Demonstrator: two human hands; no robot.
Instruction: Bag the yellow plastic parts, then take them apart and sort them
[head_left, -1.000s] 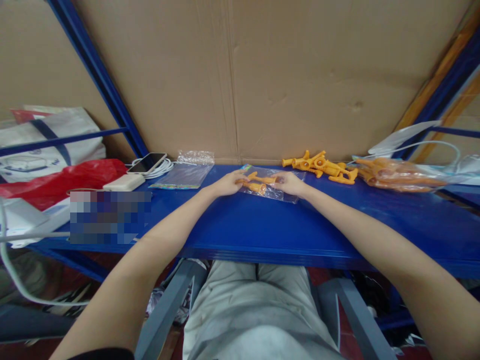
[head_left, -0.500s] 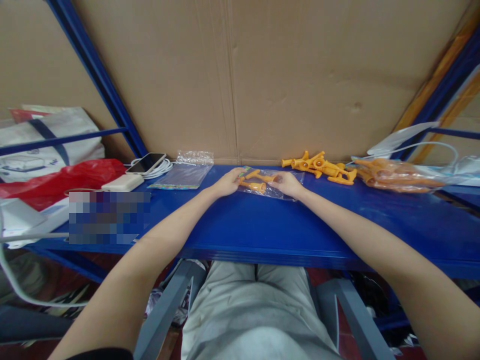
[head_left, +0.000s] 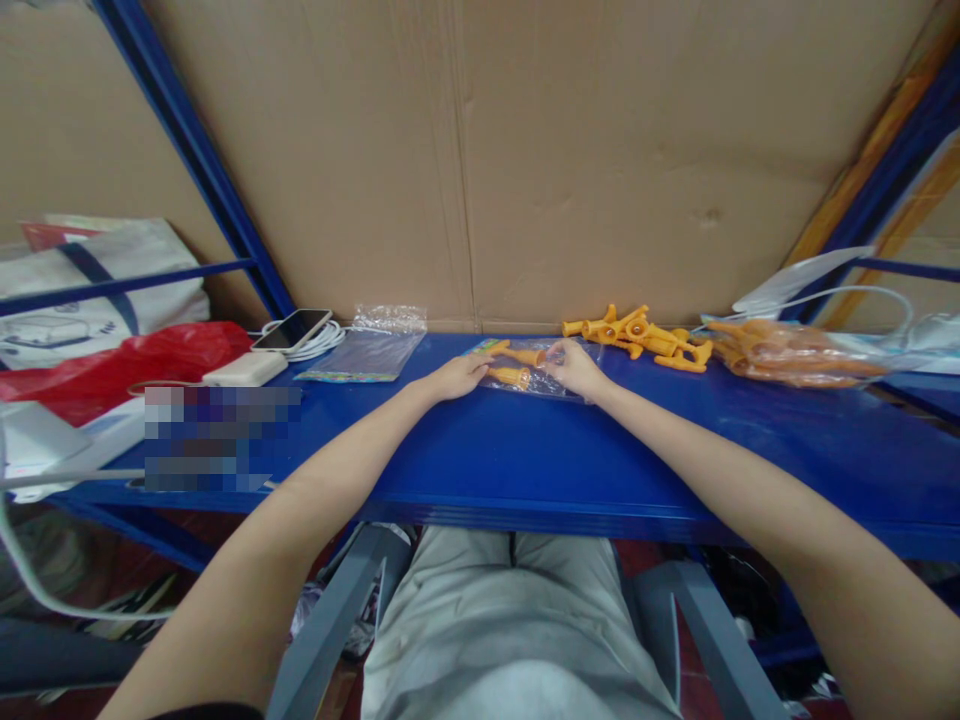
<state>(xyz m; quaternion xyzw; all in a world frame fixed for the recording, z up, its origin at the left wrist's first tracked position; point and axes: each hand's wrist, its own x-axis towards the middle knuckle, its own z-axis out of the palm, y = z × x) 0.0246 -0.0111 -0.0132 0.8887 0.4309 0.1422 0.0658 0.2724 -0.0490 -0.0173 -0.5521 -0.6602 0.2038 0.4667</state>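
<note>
I'm pinching the clear bag w/ both hands: left hand on its left edge, right hand on right. Bag w/ orange parts is lying mid-shelf, far side.

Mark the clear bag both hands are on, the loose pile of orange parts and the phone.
clear bag (head_left: 551, 385), head view, bare plastic near its front edge.
loose pile of orange parts (head_left: 637, 332), head view, middle of the heap.
phone (head_left: 292, 328), head view, centre of its dark screen.
</note>
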